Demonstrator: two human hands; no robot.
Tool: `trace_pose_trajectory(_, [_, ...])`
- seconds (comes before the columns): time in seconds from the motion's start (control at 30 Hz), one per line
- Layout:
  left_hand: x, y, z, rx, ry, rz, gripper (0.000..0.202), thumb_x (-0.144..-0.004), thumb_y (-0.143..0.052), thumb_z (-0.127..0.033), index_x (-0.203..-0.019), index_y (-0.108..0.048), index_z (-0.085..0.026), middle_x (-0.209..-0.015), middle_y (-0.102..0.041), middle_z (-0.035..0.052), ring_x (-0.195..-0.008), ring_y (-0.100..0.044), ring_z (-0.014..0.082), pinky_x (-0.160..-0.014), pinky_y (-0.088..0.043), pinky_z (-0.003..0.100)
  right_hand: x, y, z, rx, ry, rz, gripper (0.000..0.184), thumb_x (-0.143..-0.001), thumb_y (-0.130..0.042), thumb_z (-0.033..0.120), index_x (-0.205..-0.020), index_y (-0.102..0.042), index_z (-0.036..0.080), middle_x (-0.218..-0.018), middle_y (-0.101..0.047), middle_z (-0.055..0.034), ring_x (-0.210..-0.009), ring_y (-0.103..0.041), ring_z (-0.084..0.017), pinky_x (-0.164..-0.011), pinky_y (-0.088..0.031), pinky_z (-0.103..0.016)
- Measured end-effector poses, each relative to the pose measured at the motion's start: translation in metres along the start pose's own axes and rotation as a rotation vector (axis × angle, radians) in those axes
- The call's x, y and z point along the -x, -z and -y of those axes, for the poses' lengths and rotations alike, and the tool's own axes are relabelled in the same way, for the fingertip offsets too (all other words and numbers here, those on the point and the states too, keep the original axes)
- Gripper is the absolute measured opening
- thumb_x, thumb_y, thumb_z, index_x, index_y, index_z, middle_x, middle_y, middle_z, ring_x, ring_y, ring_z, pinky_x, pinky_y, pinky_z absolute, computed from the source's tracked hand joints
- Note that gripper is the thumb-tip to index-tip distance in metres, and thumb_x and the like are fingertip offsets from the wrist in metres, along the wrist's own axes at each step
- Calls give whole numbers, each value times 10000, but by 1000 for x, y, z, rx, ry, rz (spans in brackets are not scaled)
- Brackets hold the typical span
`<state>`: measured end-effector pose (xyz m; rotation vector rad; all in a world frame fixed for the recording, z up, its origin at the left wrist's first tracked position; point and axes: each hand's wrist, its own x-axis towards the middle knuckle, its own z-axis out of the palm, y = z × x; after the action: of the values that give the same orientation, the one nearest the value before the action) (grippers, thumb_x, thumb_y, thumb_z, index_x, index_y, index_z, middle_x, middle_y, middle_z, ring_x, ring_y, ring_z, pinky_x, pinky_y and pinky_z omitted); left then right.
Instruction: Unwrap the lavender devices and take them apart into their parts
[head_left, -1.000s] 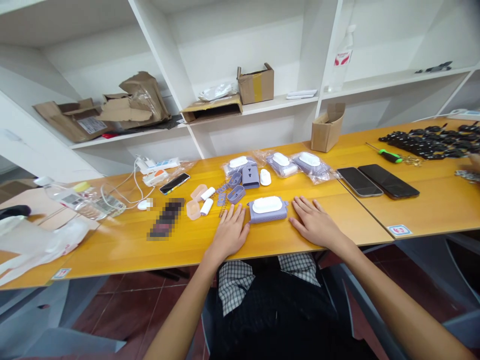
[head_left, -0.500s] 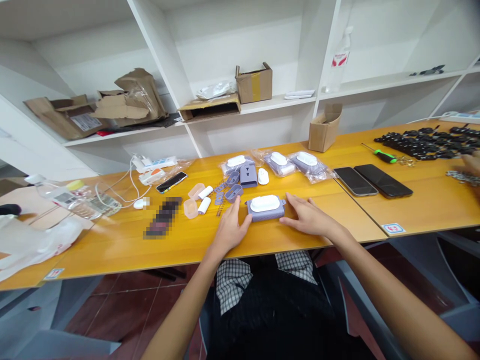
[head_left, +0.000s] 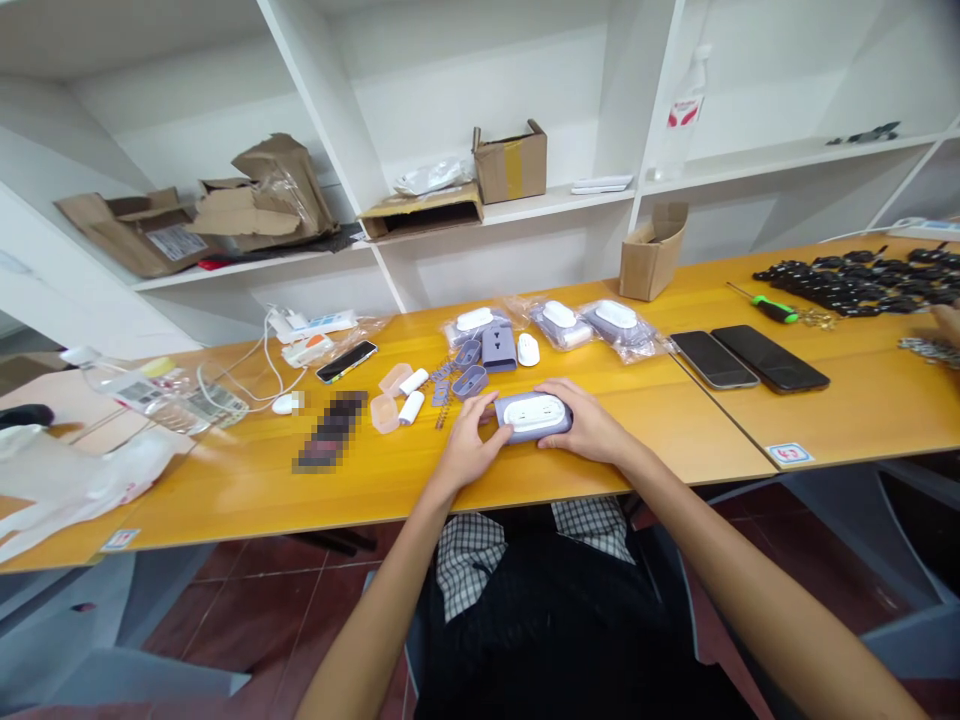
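— Hands, quick?
— I see the left hand (head_left: 469, 450) and right hand (head_left: 589, 430) both curled onto the purple case (head_left: 534, 413), one gripping each end, fingers wrapped over its edges.
— Where's the case?
— Right between the hands, low at the tabletop (head_left: 360, 490), white side up. I can't tell if it's lifted. Loose purple parts (head_left: 471, 380) lie just beyond the left hand, and two phones (head_left: 750, 358) are well off past the right hand.

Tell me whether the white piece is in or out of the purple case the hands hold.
In: the white piece sits inside the purple case, purple rim all round it.
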<state>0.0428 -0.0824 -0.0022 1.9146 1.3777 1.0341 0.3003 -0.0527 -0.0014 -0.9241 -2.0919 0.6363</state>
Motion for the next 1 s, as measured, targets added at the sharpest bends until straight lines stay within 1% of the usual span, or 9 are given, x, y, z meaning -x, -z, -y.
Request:
trace_pose_trajectory(0.13, [-1,3,-1,244,53,120,639,-973,-634,-275,-1584,-466,-193,-1555,-585,173,-1298,-692,289,-1076,-605,476,0,1,0,18,31,29,833,-766,-893,313,-1520,-540,268,-1479,-593,-135,-1390,-576,-354,-1186,-456,-536])
trace_pose_trajectory(0.27, [0,3,-4,331,60,129,671,-958,-668,-278,-1585,-465,-156,-1497,-642,189,-1254,-717,298,-1077,-606,491,-1,1,1,7,19,38,775,-806,-862,335,-1505,-538,242,-1486,-570,-146,-1408,-564,-345,-1206,-446,-523])
trace_pose_trajectory(0.4, [0,1,-5,275,50,120,625,-969,-659,-301,-1552,-498,-143,-1467,-657,193,-1183,-738,281,-1053,-614,480,0,-1,3,4,-22,28,782,-797,-861,323,-1505,-538,244,-1498,-549,-144,-1415,-559,-338,-1213,-439,-519])
trace_pose_trajectory(0.53, [3,-5,-6,168,32,1,657,-947,-707,-320,-1554,-478,-210,-1566,-555,183,-1143,-738,259,-1031,-625,469,1,-3,6,25,-61,14,780,-816,-829,328,-1526,-521,234,-1483,-543,-149,-1393,-575,-327,-1207,-449,-500])
trace_pose_trajectory(0.6, [4,-8,-5,124,33,-57,613,-946,-712,-335,-1512,-510,-218,-1522,-574,170,-1125,-735,251,-1013,-633,453,2,-3,6,39,-67,16,791,-831,-790,318,-1557,-490,224,-1505,-529,-157,-1405,-567,-326,-1219,-441,-493])
trace_pose_trajectory(0.7, [5,-9,-7,94,21,-72,548,-944,-719,-356,-1446,-553,-213,-1429,-604,149,-1059,-737,230,-967,-645,426,4,-4,3,57,-39,40,834,-807,-701,209,-1599,-442,196,-1594,-470,-175,-1485,-505,-328,-1265,-393,-480])
trace_pose_trajectory(0.83, [8,-4,-18,-40,-47,-56,638,-855,-844,-428,-1403,-583,-230,-1342,-602,112,-1081,-696,251,-976,-624,443,4,-10,-8,100,-36,-39,864,-792,-619,131,-1628,-408,187,-1718,-336,-186,-1582,-392,-340,-1293,-354,-515])
trace_pose_trajectory(0.9, [10,-2,-24,-112,-94,-10,663,-822,-884,-443,-1385,-600,-241,-1235,-642,83,-1100,-672,271,-994,-600,461,4,-15,-14,116,-33,-116,843,-824,-619,142,-1636,-396,184,-1691,-392,-199,-1566,-420,-351,-1282,-370,-546])
trace_pose_trajectory(1.0, [13,-2,-29,-85,-121,92,657,-862,-855,-391,-1430,-554,-255,-1095,-689,44,-1005,-684,250,-954,-595,439,2,-18,-21,106,-20,-135,772,-836,-628,149,-1589,-460,177,-1520,-610,-200,-1429,-583,-363,-1214,-454,-570])
